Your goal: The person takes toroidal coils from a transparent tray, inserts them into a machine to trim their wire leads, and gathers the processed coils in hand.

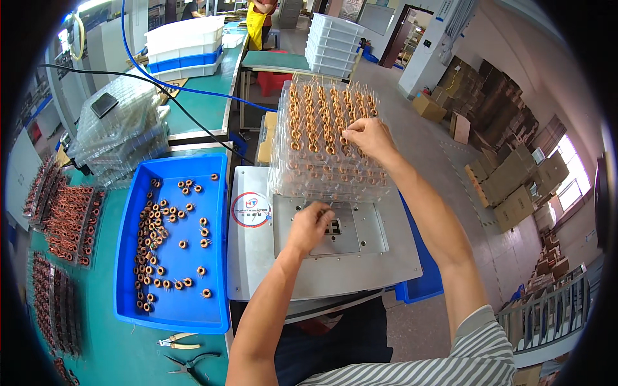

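Observation:
My right hand (371,137) is at the right part of a stack of clear plastic trays (309,174). Its thumb and fingertips pinch a copper-wound ring coil at the near end of a row. Rows of such coils (328,116) stand in the top tray, thin wire leads sticking up. My left hand (310,226) is over the grey metal machine top (257,276), beside a small dark slot (333,227). Its fingers are curled together and slightly blurred; what they hold, if anything, cannot be made out.
Left of the machine, a blue bin (222,257) holds many loose coils (148,251). Cutters (180,341) and dark pliers (188,367) lie on the green table (116,347). Further left are trays of red-wired coils (71,219) and clear trays (122,122). A black cable (187,116) hangs across.

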`<state>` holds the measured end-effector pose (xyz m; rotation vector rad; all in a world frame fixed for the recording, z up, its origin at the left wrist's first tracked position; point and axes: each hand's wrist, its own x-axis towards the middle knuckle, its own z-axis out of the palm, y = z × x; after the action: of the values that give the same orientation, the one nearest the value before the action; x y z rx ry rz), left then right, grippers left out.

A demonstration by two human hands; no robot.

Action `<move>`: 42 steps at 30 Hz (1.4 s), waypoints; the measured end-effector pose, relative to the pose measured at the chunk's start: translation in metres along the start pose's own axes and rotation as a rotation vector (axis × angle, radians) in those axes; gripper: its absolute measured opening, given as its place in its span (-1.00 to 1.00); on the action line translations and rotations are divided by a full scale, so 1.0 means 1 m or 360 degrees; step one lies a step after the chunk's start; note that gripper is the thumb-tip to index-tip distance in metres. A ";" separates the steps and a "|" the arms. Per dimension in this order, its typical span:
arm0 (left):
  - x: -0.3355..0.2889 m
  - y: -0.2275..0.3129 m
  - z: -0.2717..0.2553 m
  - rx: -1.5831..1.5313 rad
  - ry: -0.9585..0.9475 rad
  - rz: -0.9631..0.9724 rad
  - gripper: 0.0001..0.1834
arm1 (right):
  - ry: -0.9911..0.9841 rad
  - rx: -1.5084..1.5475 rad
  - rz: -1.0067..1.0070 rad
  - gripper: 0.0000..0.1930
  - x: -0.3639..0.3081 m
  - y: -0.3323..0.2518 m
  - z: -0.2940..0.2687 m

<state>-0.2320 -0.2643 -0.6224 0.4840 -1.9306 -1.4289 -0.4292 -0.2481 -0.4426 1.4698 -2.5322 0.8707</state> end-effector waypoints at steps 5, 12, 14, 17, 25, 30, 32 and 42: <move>0.006 0.001 -0.016 -0.0952 0.0085 -0.0395 -0.78 | -0.0015 0.0311 -0.0001 -0.77 0.005 0.005 0.006; 0.005 -0.007 -0.021 -0.1156 0.0103 -0.0413 -0.79 | 0.0166 0.1004 -0.0116 -0.91 -0.043 -0.020 -0.010; 0.005 -0.008 -0.024 -0.1195 0.0094 -0.0386 -0.79 | -0.0054 0.1032 -0.0092 -0.92 -0.075 -0.023 -0.020; 0.005 -0.010 -0.020 -0.1080 0.0061 -0.0291 -0.74 | -0.0445 0.0810 -0.0265 -0.91 -0.112 0.002 -0.015; 0.002 -0.006 -0.017 -0.0754 -0.0023 -0.0275 -0.69 | -0.0638 0.0366 -0.0107 -0.82 -0.152 0.036 0.035; 0.003 -0.007 -0.015 -0.0663 -0.0036 -0.0271 -0.73 | -0.0628 0.0165 -0.0433 -0.81 -0.150 0.042 0.052; 0.003 -0.007 -0.014 -0.0663 -0.0033 -0.0274 -0.74 | -0.0613 0.0106 -0.0561 -0.81 -0.149 0.043 0.057; 0.000 -0.008 -0.017 -0.0717 -0.0007 -0.0285 -0.74 | -0.0619 0.0172 -0.0596 -0.84 -0.146 0.042 0.070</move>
<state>-0.2211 -0.2782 -0.6266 0.4452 -1.5281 -1.9147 -0.3720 -0.1559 -0.5697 2.2442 -2.3392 0.7265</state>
